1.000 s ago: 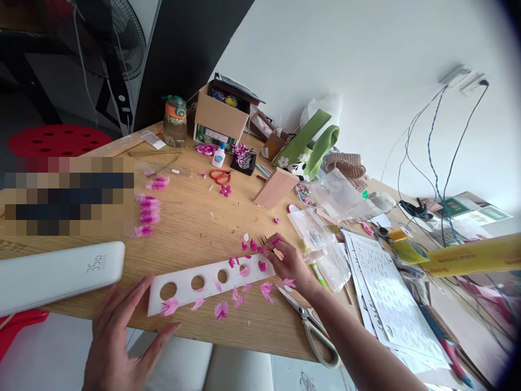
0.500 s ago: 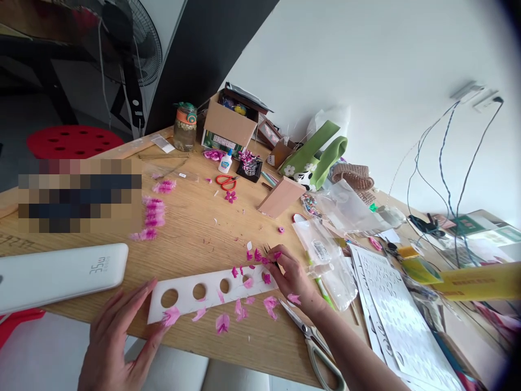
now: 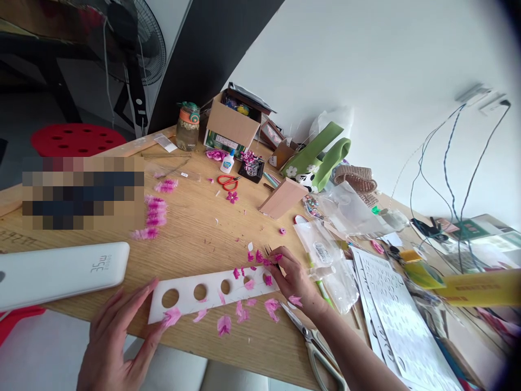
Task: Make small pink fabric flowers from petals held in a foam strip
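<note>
A white strip (image 3: pixel 184 306) with a row of round holes lies near the table's front edge. Pale pink and magenta fabric flowers (image 3: pixel 224 325) on thin stems are spread over it and in front of it. At the strip's left end rests my left hand (image 3: pixel 118 331), fingers apart, its thumb tip by a pale pink flower (image 3: pixel 172 316). My right hand (image 3: pixel 293 277) is closed at the other end, pinching what look like thin dark tweezers (image 3: pixel 267 250) with the points showing. Small magenta flowers (image 3: pixel 259 256) sit right beside its fingertips, which partly hide the grip.
Large scissors (image 3: pixel 311 339) lie right of the strip, below my right forearm. On the left is a white power bank (image 3: pixel 61 274). Farther back stand a glue bottle (image 3: pixel 227 162), red-handled pliers (image 3: pixel 228 182), a wooden block (image 3: pixel 284 197) and a cardboard box (image 3: pixel 232 122). Paper sheets (image 3: pixel 382 304) lie right.
The view has shifted slightly, so the background sits a little farther right. Both hands, the strip and the flowers stay practically where they were.
</note>
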Available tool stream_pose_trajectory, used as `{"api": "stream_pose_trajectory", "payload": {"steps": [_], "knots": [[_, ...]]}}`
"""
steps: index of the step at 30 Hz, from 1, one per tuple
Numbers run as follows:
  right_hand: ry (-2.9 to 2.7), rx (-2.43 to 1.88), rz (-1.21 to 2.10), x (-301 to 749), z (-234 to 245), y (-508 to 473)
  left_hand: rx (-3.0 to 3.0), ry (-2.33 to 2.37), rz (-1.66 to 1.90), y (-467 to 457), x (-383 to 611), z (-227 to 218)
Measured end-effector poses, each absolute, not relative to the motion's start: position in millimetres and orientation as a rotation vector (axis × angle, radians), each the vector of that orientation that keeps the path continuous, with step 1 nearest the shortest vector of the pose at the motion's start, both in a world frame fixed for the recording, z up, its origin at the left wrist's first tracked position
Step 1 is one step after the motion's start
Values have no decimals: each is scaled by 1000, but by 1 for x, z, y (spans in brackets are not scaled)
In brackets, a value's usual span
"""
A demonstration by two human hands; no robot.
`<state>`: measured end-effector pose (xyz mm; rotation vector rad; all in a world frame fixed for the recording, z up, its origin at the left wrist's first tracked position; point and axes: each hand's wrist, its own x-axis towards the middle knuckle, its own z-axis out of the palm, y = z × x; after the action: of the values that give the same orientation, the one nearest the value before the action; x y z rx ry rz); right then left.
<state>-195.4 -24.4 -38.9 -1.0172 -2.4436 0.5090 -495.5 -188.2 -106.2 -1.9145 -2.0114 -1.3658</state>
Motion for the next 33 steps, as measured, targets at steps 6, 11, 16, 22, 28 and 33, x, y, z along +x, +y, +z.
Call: {"api": "stream_pose_trajectory", "payload": {"steps": [6, 11, 16, 22, 28, 33], "knots": [[-2465, -988, 509, -197, -38, -23, -1903, -2049, -1358, -190, -495, -108], [-2474, -971, 512, -197, -36, -22, -1916, -2056, -1352, -189, -496, -109], [-2484, -990, 519, -197, -33, -23, -1912, -2080, -1335, -190, -497, -109], [-2490, -959, 519, -198, -35, -21, -1914, -2091, -1327, -191, -497, -110], [-2473, -967, 539, -198, -38, -21, -1899, -2114, -1335, -191, -497, -112], [-2453, -961, 568, -199, -36, -21, -1874, -2155, -1330, -193, -496, -113]]}}
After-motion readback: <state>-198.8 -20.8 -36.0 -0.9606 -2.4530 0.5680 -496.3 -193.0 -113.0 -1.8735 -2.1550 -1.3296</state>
